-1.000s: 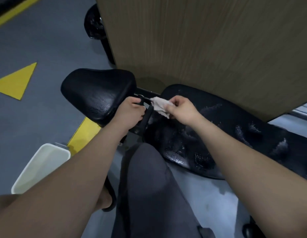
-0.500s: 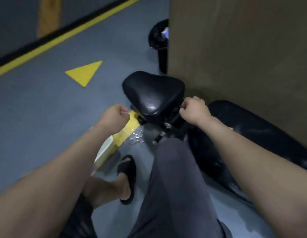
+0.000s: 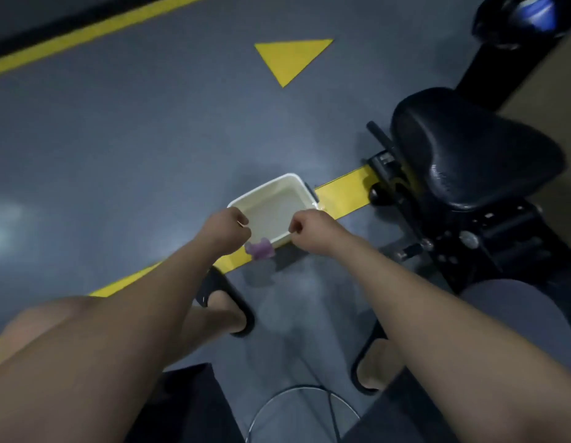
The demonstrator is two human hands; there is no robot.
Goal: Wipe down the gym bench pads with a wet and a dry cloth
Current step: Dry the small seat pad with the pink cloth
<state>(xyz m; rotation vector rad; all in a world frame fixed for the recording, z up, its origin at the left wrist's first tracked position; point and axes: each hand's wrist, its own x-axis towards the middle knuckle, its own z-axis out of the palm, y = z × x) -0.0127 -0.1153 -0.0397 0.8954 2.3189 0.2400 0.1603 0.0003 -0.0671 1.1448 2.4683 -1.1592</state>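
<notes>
Here: left hand point(image 3: 228, 230), right hand point(image 3: 313, 232), both grips fisted over one tub point(image 3: 274, 204); one purple cloth point(image 3: 261, 251) beside.

Grey floor point(image 3: 117, 139), yellow triangle marking point(image 3: 290, 57), yellow floor stripe point(image 3: 344, 193), black slipper point(image 3: 210, 287)

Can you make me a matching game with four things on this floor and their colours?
Things:
1. tub
2. cloth beside the tub
3. triangle on the floor
4. seat pad

Colours:
a. black
b. purple
c. white
d. yellow

Pairs: 1-c, 2-b, 3-d, 4-a
</notes>
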